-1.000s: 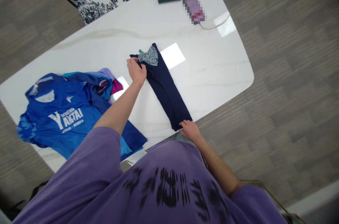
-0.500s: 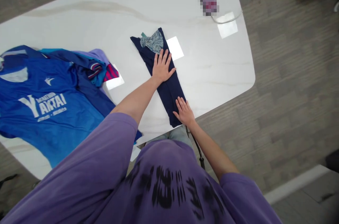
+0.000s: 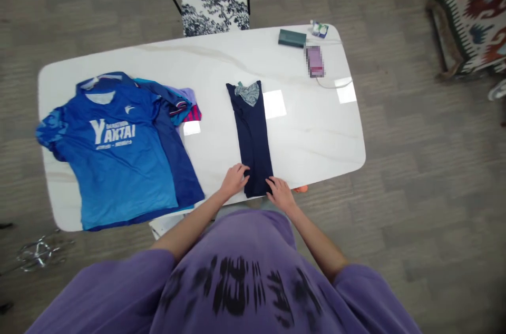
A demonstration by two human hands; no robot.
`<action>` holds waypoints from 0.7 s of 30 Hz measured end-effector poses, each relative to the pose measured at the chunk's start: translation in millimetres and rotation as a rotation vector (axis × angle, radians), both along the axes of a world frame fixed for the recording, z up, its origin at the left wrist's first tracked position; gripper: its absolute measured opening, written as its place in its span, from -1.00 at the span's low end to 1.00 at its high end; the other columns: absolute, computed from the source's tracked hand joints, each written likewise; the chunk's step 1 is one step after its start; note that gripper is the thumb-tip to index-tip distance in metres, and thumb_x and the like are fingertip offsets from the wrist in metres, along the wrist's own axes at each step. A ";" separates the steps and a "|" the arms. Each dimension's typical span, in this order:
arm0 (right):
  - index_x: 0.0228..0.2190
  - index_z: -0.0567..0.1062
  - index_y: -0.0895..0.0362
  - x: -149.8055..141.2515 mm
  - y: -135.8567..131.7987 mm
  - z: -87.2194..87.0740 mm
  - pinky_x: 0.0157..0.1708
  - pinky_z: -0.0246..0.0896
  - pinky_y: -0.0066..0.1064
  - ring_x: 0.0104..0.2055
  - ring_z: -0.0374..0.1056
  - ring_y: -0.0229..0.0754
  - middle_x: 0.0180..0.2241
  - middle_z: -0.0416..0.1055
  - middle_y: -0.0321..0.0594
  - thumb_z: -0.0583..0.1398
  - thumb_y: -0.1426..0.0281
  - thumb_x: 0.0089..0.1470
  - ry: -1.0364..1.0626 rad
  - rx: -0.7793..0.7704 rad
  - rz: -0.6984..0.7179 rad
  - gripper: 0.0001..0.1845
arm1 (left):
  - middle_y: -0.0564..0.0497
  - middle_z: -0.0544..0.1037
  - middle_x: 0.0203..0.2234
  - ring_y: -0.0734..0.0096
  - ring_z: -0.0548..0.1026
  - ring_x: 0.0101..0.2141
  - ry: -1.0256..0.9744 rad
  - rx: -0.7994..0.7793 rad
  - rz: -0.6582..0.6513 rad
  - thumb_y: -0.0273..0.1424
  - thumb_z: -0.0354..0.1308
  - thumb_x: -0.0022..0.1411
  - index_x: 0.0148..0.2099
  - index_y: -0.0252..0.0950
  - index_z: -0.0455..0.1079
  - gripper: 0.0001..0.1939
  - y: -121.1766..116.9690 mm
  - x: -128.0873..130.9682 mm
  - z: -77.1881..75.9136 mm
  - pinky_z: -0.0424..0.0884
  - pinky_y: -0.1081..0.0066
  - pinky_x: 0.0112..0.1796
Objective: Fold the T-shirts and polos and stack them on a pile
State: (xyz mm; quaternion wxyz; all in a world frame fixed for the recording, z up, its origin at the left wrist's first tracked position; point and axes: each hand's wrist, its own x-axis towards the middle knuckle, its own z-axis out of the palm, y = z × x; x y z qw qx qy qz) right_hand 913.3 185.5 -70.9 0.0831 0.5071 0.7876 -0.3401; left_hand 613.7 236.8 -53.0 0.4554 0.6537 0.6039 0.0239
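Note:
A dark navy garment (image 3: 251, 134) lies folded into a long narrow strip on the white table (image 3: 308, 128), running away from me, with a grey patterned patch (image 3: 247, 92) at its far end. My left hand (image 3: 234, 179) rests on the strip's near left corner. My right hand (image 3: 280, 192) is on its near right corner. Both hands have their fingers on the near hem of the cloth; whether they pinch it or lie flat is unclear.
A blue jersey with white lettering (image 3: 113, 149) is spread over other clothes at the table's left. At the far right corner lie a dark green case (image 3: 292, 38), a phone with a cable (image 3: 315, 60) and a small packet (image 3: 319, 29). A patterned chair (image 3: 215, 11) stands beyond the table.
My left hand has come back from the far part of the strip to its near end. My right hand slid down to the near hem. The view has pulled back.

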 end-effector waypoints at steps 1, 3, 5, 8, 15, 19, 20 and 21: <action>0.55 0.52 0.02 9.9 1.7 2.2 0.56 0.38 0.01 0.55 0.40 0.18 0.59 0.45 0.08 0.28 0.37 0.50 0.002 -0.005 0.027 -0.33 | -0.29 0.61 0.29 -0.31 0.62 0.36 0.004 -0.021 0.011 -0.21 0.17 0.49 0.36 0.19 0.63 -0.52 -23.6 5.7 7.0 0.52 -0.32 0.41; 0.47 0.58 -0.07 25.3 5.7 7.0 0.45 0.44 -0.05 0.46 0.47 0.15 0.55 0.50 0.01 0.33 0.42 0.41 0.013 -0.013 0.086 -0.33 | -0.25 0.62 0.25 -0.29 0.66 0.33 0.016 -0.048 0.046 -0.24 0.22 0.41 0.27 0.24 0.64 -0.54 -60.4 20.6 22.2 0.57 -0.34 0.36; 0.38 0.64 -0.12 35.1 9.0 13.5 0.35 0.47 -0.12 0.37 0.52 0.11 0.49 0.55 -0.06 0.37 0.48 0.30 0.028 -0.014 0.143 -0.32 | -0.23 0.61 0.25 -0.25 0.66 0.36 0.029 -0.070 0.087 -0.26 0.24 0.35 0.23 0.24 0.62 -0.55 -86.2 37.1 36.8 0.59 -0.33 0.35; 0.23 0.71 -0.12 41.9 11.8 26.0 0.20 0.48 -0.21 0.22 0.56 0.04 0.37 0.62 -0.13 0.36 0.55 0.23 0.044 -0.002 0.208 -0.40 | -0.21 0.59 0.20 -0.20 0.72 0.29 0.050 -0.092 0.137 -0.27 0.25 0.33 0.13 0.17 0.60 -0.64 -110.5 57.7 51.9 0.63 -0.26 0.31; -0.12 0.64 -0.05 46.2 19.0 37.3 -0.01 0.39 -0.33 0.03 0.50 -0.04 0.02 0.65 -0.24 0.37 0.64 0.15 0.015 0.032 0.253 -0.63 | -0.16 0.62 -0.01 -0.21 0.76 0.16 0.086 -0.102 0.230 -0.29 0.27 0.33 -0.02 0.11 0.57 -0.80 -123.5 73.7 46.5 0.63 -0.20 0.21; -0.13 0.62 -0.03 45.8 20.0 26.1 0.02 0.43 -0.35 0.05 0.51 -0.07 0.02 0.65 -0.25 0.40 0.58 0.31 -0.024 0.038 0.219 -0.75 | -0.10 0.65 -0.11 -0.13 0.77 0.06 0.086 -0.104 0.325 -0.30 0.20 0.36 -0.04 0.15 0.57 -0.79 -125.8 72.8 35.4 0.63 -0.11 0.10; -0.10 0.63 -0.02 44.8 19.1 23.4 0.05 0.45 -0.33 0.06 0.52 -0.08 0.04 0.65 -0.25 0.40 0.55 0.37 -0.032 0.039 0.210 -0.79 | -0.09 0.65 -0.15 -0.12 0.77 0.02 0.091 -0.105 0.355 -0.30 0.19 0.36 -0.06 0.14 0.57 -0.80 -127.4 71.9 33.5 0.62 -0.10 0.06; -0.07 0.64 0.01 43.4 17.6 21.4 0.08 0.48 -0.31 0.07 0.53 -0.09 0.05 0.66 -0.23 0.40 0.50 0.43 -0.038 0.040 0.201 -0.85 | -0.08 0.64 -0.18 -0.11 0.76 -0.02 0.095 -0.106 0.384 -0.30 0.18 0.35 -0.08 0.13 0.56 -0.81 -129.4 70.7 32.1 0.61 -0.08 0.02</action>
